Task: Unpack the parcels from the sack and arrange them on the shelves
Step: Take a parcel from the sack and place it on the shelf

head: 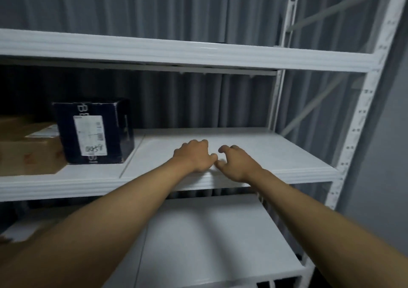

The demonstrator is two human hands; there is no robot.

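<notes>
Two bare forearms run up from the bottom corners to the left hand (194,156) and the right hand (237,164), with no sleeve, glove, watch or ring on either (the upper arms lie outside the view).

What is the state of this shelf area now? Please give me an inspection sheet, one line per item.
Surface: white middle shelf, bare on its right part; another white shelf below.
Job's things: dark box with a white label stands at the left of the middle shelf; a brown box lies beside it, at the frame's edge. The sack is not in view.
Clutter: nothing seen.
Hands: left hand and right hand are over the middle shelf's front edge, close together, fingers loosely curled, holding nothing.
Cables: nothing seen.
Surroundings: grey curtain behind the rack; white upright post at the right.
</notes>
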